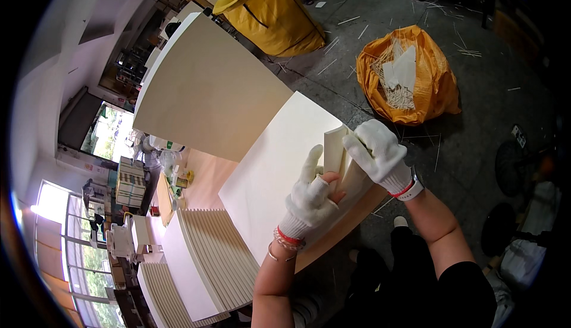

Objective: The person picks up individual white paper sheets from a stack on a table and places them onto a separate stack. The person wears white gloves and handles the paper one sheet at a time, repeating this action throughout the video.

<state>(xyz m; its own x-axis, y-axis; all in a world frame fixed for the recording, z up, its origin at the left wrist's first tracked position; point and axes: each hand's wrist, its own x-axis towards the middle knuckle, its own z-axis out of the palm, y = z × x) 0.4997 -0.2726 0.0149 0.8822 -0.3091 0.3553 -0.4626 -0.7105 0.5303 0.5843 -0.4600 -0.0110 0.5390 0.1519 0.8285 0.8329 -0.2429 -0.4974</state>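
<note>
A large white sheet of board lies on the table in front of me, and a narrow flap stands folded up along its right edge. White knitted gloves cover both hands. My left hand grips the near side of the flap, its index finger stretched along it and two bare fingertips showing. On the flap's right side, my right hand is closed with its fingers bent over the edge. What lies under the right palm is hidden.
Stacked white boards with ridged edges stand left of the sheet. A tall stack of pale boards rises behind. An orange sack of scraps and a yellow bag stand on the dark floor, which has strewn strips.
</note>
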